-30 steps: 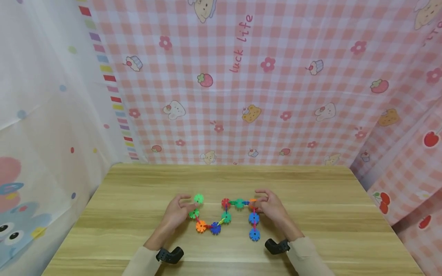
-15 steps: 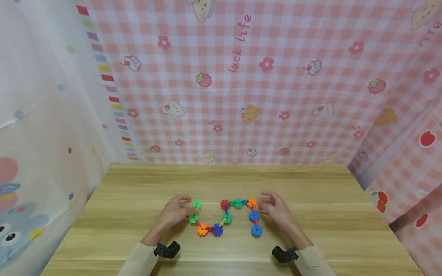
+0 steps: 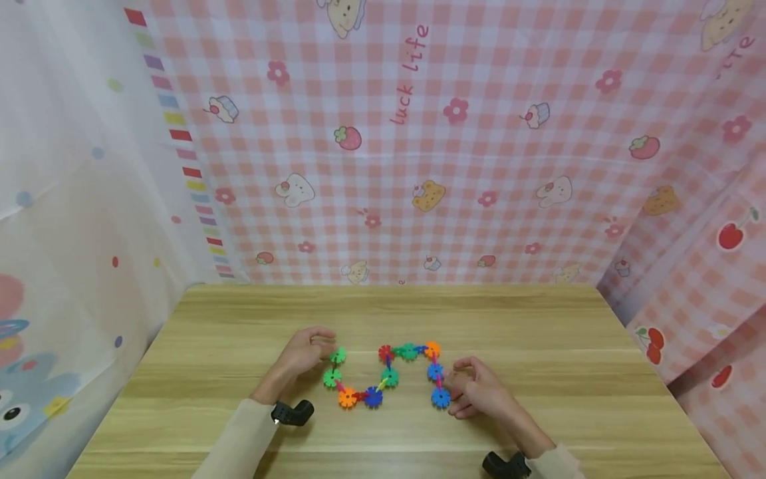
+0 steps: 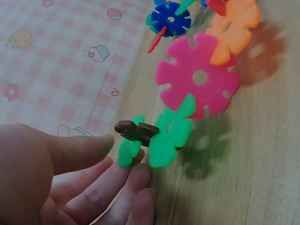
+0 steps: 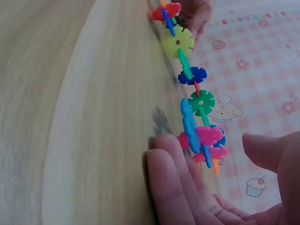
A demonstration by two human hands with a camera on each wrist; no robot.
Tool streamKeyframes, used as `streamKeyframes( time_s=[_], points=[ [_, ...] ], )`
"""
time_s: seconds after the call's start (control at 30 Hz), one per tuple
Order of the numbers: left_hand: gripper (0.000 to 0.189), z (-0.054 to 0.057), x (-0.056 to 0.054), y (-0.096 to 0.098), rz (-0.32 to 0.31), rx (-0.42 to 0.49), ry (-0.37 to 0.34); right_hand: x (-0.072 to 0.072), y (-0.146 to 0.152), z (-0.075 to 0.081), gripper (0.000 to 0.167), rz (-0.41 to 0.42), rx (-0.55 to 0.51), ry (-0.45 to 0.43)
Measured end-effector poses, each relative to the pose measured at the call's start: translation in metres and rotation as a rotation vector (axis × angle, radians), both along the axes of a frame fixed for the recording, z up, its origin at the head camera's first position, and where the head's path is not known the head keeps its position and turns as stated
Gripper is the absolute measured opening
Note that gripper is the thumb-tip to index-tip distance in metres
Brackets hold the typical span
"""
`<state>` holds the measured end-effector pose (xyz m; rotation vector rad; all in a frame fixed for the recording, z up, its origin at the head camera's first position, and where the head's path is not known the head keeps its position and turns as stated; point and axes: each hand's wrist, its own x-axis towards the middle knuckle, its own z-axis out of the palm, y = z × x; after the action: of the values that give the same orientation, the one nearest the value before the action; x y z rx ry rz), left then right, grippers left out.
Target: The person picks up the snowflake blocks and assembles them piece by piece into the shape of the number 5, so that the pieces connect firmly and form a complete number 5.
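Observation:
A zigzag chain of notched plastic snowflake discs (image 3: 390, 378) lies on the wooden table, the flat ones joined by others standing on edge. At its left end is a light green disc (image 3: 338, 354), with my left hand (image 3: 306, 351) right beside it. In the left wrist view a brown disc (image 4: 136, 131) links two green ones; the thumb is straight and the fingertips (image 4: 140, 176) are at the end disc's lower edge. My right hand (image 3: 483, 389) is beside the blue disc (image 3: 441, 398) at the right end, thumb and fingers spread apart around that end in the right wrist view.
The table (image 3: 383, 439) meets a pink checked cloth (image 3: 383, 199) hanging at the back. Patterned cloths also hang at the left and right. A black wrist camera mount (image 3: 293, 413) is strapped near each sleeve.
My right hand has left the orange disc at the upper right corner and come down beside the last blue disc. The light green end disc has come slightly nearer, my left hand staying by it.

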<state>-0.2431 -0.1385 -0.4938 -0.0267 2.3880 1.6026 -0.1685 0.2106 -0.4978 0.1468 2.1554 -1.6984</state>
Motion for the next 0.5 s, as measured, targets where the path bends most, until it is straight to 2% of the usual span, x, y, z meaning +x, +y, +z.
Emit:
streamKeyframes(
  time_s=[0.13, 0.27, 0.4, 0.5],
  points=[
    [0.028, -0.002, 0.001, -0.003, -0.008, -0.016, 0.002, -0.001, -0.003, -0.001, 0.050, -0.050, -0.077, -0.020],
    [0.029, -0.005, 0.004, -0.010, -0.044, 0.000, -0.008, -0.003, -0.004, 0.001, 0.047, -0.100, -0.206, -0.051],
    [0.030, -0.004, 0.009, -0.019, -0.141, 0.023, -0.054, -0.007, -0.005, 0.003, 0.049, -0.155, -0.290, -0.076],
    [0.034, -0.003, 0.013, -0.025, -0.251, 0.046, -0.099, -0.014, -0.006, 0.003, 0.049, -0.216, -0.320, -0.058]
  ],
)
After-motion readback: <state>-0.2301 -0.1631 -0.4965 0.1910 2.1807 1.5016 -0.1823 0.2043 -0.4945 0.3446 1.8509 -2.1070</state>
